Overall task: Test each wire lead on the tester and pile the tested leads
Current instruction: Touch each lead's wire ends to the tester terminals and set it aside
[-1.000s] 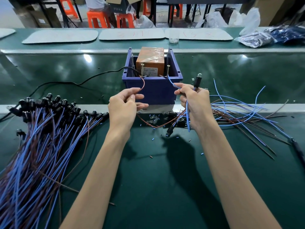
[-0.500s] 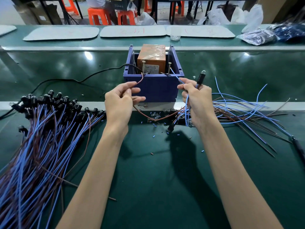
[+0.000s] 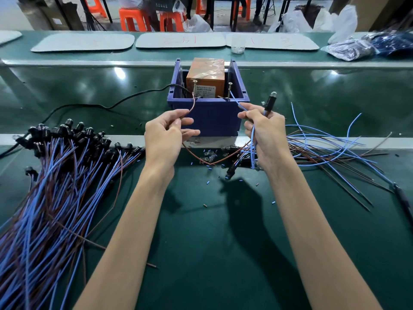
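Observation:
The tester is an orange taped box inside a blue bin, with two upright screws at its front. My left hand pinches a brown wire whose tip touches the left screw. My right hand pinches a blue wire whose tip reaches the right screw. The same hand grips the lead's black lamp holder, which stands upright with its clear bulb on top. Both wires loop down between my hands to the table.
A large pile of blue and brown leads with black holders covers the table's left side. A looser heap of leads lies at the right. A black cable runs from the bin to the left. Small wire clippings dot the green mat.
Both hands have risen slightly toward the bin. The brown and blue wire tips now sit against the two screws.

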Tool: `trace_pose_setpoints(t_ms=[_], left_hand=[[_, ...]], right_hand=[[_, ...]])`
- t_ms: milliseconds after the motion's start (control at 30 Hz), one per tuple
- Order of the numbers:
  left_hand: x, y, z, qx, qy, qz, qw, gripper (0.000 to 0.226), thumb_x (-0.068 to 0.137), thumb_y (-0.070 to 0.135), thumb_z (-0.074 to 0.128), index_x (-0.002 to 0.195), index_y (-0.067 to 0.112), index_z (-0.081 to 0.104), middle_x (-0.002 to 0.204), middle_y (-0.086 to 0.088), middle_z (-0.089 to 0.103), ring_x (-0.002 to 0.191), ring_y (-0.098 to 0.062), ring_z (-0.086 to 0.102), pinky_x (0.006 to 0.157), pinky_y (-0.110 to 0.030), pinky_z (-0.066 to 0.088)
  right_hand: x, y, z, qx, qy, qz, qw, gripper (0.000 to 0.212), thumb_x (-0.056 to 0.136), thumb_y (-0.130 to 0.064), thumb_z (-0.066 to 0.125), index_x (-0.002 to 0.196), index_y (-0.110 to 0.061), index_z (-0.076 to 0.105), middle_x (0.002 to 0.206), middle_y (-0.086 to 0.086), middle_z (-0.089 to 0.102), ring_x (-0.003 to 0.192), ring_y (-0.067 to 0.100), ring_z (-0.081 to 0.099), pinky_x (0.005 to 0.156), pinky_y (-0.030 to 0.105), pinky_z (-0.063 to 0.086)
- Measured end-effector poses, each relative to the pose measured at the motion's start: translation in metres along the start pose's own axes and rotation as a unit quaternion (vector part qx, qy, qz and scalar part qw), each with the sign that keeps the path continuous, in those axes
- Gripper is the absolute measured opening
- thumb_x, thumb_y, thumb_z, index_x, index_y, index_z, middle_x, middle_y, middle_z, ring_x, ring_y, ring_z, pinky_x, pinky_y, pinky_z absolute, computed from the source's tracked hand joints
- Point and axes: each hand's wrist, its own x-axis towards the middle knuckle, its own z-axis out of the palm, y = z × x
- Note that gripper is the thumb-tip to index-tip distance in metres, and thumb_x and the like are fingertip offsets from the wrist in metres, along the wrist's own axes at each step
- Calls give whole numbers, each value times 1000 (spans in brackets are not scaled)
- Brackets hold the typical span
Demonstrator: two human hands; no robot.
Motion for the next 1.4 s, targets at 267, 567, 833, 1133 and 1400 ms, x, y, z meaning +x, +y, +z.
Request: trace_pose_setpoints(t_ms=[267, 567, 833, 1133, 1400], left_hand=[[-1, 2, 0, 9, -1, 2, 1000, 36, 99, -1, 38, 93, 17, 67, 86, -1, 68, 58, -9, 69, 59, -14, 50], [0, 1, -1, 23, -8, 8, 1000, 37, 99, 0, 38, 91, 21, 67, 83, 2, 67, 61, -9, 70, 61, -15, 51], [0, 2, 0, 23, -9, 8, 1000, 35, 99, 0, 39, 93, 20, 67, 85, 1, 68, 61, -9, 70, 60, -14, 51], [17, -5, -36, 317, -158, -73, 932, 34, 87, 0, 45, 71, 20, 67, 88, -11, 73, 85, -27, 69, 88, -34, 54], [34, -27, -89, 614, 2, -96, 784, 42, 82, 17, 66, 123, 22, 60, 131, -12, 51, 123, -33, 45, 93, -40, 44]], right_hand=[[2, -1, -2, 0, 0, -5, 1000, 31, 87, 4, 45, 78, -12, 71, 68, 1, 63, 43, 2, 36, 43, 12, 30], [0, -2, -1, 37, -6, -9, 999, 37, 85, 9, 48, 61, -13, 66, 58, 0, 63, 40, 3, 31, 37, 13, 24], [-4, -6, -3, 13, -20, 0, 1000, 48, 88, 6, 48, 50, -16, 67, 63, 3, 64, 45, 7, 38, 39, 14, 29], [0, -28, -26, -291, -48, 59, 954, 53, 102, -39, 32, 75, -12, 68, 64, 2, 55, 37, 2, 41, 44, 15, 32], [-18, -63, -21, -277, 152, -284, 905, 26, 96, -18, 41, 97, -8, 65, 101, 6, 48, 96, 25, 57, 91, 35, 47]])
